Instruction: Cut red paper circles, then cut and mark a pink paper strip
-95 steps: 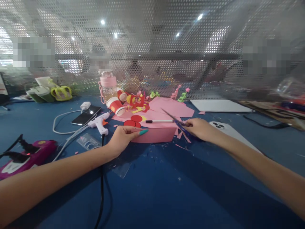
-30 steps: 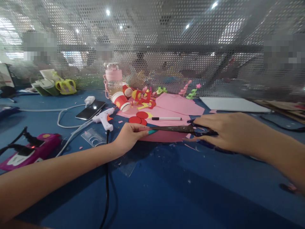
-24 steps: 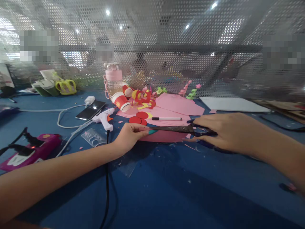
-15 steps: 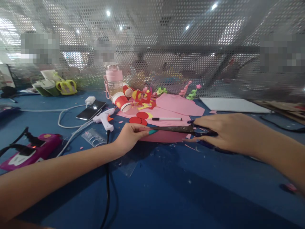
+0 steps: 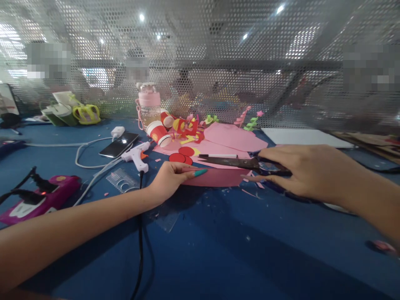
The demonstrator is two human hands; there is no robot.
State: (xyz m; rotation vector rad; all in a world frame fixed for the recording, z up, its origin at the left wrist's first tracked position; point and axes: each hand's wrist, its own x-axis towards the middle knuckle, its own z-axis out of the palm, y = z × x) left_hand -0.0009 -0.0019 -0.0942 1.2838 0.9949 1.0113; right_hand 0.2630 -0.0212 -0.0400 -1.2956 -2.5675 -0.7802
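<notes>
My left hand (image 5: 170, 180) pinches the left end of a pink paper strip (image 5: 215, 177) between thumb and fingers, holding it just over the table. My right hand (image 5: 300, 171) grips a pair of scissors (image 5: 231, 162) by the dark blue handles. Their dark blades point left and lie just beyond the strip's upper edge, looking nearly closed. Behind the blades is a marker (image 5: 218, 156) on larger pink sheets (image 5: 234, 137). Red paper circles (image 5: 177, 158) lie left of the blade tips. Small pink scraps (image 5: 260, 185) are scattered under my right hand.
On the left are a white glue gun (image 5: 137, 156), a phone (image 5: 119, 144), a purple power strip (image 5: 46, 196) and cables. A pink-lidded bottle (image 5: 149, 104) and red paper cups (image 5: 158, 133) stand or lie behind. A white board (image 5: 306, 138) rests at the back right, before a perforated metal screen (image 5: 218, 75).
The scissors have shifted right and away from my left fingers, with the blades now above the strip's edge. More of the strip shows. My left hand has barely moved.
</notes>
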